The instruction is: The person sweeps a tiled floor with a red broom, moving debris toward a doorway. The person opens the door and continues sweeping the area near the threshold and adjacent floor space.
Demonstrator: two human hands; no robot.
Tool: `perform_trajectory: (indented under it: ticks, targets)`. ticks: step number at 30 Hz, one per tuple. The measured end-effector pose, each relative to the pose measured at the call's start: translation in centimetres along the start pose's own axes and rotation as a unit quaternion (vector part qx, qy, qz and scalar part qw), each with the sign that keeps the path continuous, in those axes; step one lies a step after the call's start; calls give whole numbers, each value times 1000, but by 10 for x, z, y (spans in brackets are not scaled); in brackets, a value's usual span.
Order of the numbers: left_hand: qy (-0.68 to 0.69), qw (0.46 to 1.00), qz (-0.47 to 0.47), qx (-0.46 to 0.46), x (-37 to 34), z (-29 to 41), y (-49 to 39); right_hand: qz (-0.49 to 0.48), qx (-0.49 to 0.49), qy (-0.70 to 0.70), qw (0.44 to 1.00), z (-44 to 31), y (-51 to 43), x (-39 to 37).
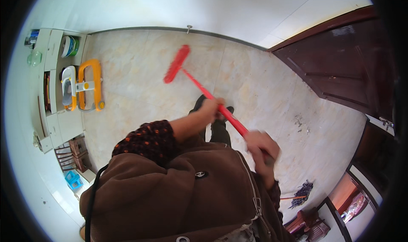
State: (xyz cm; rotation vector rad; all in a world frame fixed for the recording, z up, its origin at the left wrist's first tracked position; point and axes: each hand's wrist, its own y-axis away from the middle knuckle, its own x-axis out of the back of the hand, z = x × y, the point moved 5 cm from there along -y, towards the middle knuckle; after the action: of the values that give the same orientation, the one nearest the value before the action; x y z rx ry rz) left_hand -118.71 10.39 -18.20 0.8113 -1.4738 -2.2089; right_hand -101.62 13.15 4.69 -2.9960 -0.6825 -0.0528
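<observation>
A red broom (197, 82) slants across the view in front of me, its handle running from lower right to upper left. My left hand (212, 109) wraps around the middle of the handle. Near the handle's upper end, my right hand (263, 146) grips it with the fingers closed; this hand is slightly blurred. The red bristled head (177, 64) is at or just above the pale tiled floor (137, 82); I cannot tell if it touches. My dark shoes show just beyond and beneath the left hand.
A yellow and white wheeled frame (91, 85) stands by a white cabinet (52, 55) at left. Small dark debris (299, 122) lies on the floor at right. A dark wooden door (338, 66) stands at upper right. A mop (302, 194) lies low at right. A doorstop (189, 28) juts up near the wall.
</observation>
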Motion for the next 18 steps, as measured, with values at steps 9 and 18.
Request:
perform_trajectory:
  ticks: [9, 18]
  targets:
    - [101, 988, 6, 115, 57, -36, -53, -25, -132, 7, 991, 42, -26, -52]
    - [-48, 963, -244, 103, -90, 3, 15, 47, 60, 203, 976, -93, -40, -76]
